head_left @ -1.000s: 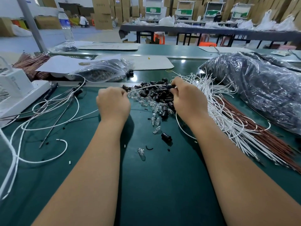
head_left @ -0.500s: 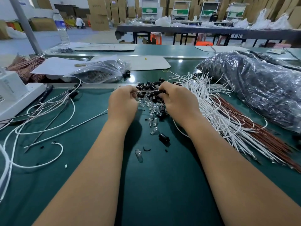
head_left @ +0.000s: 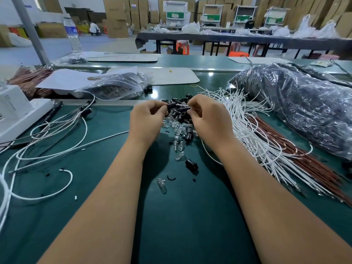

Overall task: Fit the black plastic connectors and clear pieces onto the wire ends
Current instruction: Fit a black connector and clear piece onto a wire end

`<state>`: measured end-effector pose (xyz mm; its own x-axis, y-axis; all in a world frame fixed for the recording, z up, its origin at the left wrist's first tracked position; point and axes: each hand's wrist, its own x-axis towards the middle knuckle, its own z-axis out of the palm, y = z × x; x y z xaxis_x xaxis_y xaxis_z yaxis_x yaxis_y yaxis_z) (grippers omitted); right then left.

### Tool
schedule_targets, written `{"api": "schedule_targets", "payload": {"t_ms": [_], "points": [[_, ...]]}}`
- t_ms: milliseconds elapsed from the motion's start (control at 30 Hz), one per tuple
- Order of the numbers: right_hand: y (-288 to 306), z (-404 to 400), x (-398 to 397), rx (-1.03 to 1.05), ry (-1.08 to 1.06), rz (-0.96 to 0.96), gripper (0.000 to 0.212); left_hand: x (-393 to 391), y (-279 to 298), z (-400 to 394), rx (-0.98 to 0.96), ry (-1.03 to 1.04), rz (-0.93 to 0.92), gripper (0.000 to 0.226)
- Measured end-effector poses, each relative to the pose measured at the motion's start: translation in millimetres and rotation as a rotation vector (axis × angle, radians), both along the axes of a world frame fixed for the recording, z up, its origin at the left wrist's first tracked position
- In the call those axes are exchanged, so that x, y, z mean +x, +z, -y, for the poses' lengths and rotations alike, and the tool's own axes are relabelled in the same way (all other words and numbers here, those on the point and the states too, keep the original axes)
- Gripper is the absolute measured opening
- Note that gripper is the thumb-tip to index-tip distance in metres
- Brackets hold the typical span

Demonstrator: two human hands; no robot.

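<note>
black connector [head_left: 172,106] pinched by left hand [head_left: 147,121], white wire [head_left: 182,105] pinched by right hand [head_left: 208,119]

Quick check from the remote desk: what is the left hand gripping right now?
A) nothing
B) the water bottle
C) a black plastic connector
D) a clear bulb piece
C: the left hand pinches a black plastic connector, while the right hand holds a white wire at its opening, above the pile.

Printing on the cardboard boxes [head_left: 115,10] is too blurred to read.
</note>
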<state>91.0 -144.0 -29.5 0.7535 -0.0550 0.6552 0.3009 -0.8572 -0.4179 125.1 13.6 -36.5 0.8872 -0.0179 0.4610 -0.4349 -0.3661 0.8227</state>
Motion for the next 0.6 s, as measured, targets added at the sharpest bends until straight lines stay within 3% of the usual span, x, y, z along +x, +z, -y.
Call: {"api": "schedule_targets", "payload": {"t_ms": [333,600], "points": [[4.5,-0.7,-5.4,0.007,0.045,0.195,0.005,0.6,0.4,-2.8,-0.086,-0.016,-0.042,0.01],[5.5,2.9,-5.3,0.005,0.064,0.199,0.011,2.6,0.5,-4.3,-0.203,-0.037,-0.016,0.013]]}}
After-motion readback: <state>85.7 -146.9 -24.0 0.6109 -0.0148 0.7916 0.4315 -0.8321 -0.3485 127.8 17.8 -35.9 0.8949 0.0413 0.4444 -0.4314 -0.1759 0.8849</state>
